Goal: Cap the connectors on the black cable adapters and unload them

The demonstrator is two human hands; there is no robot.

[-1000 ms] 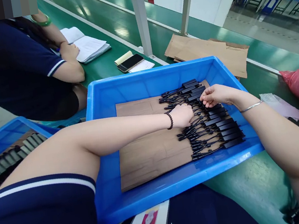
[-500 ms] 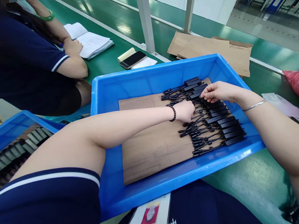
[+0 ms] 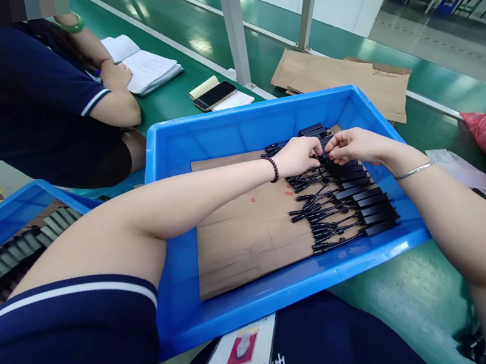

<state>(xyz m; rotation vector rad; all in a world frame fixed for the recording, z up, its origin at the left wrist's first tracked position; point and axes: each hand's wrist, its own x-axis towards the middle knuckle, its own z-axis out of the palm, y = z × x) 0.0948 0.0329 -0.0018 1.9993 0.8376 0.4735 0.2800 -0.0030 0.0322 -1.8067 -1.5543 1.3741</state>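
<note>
In the head view, your curled left hand (image 3: 302, 155) and right hand (image 3: 352, 147) nearly meet over black rectangular cabled modules (image 3: 374, 211) lying on brown cardboard (image 3: 252, 242) in a blue plastic bin (image 3: 251, 114), partly hiding them; whether either grips one, I cannot tell

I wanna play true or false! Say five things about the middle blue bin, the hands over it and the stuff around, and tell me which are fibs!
1. The left hand and right hand are both over the middle blue bin. True.
2. The black pieces with cables are bunched at the bin's left end. False: they are toward its right end.
3. Tiny red rings lie on the brown sheet. True.
4. The phone is inside the bin. False: it is outside, beyond the far rim.
5. The silver bangle goes with the right hand. True.
</note>
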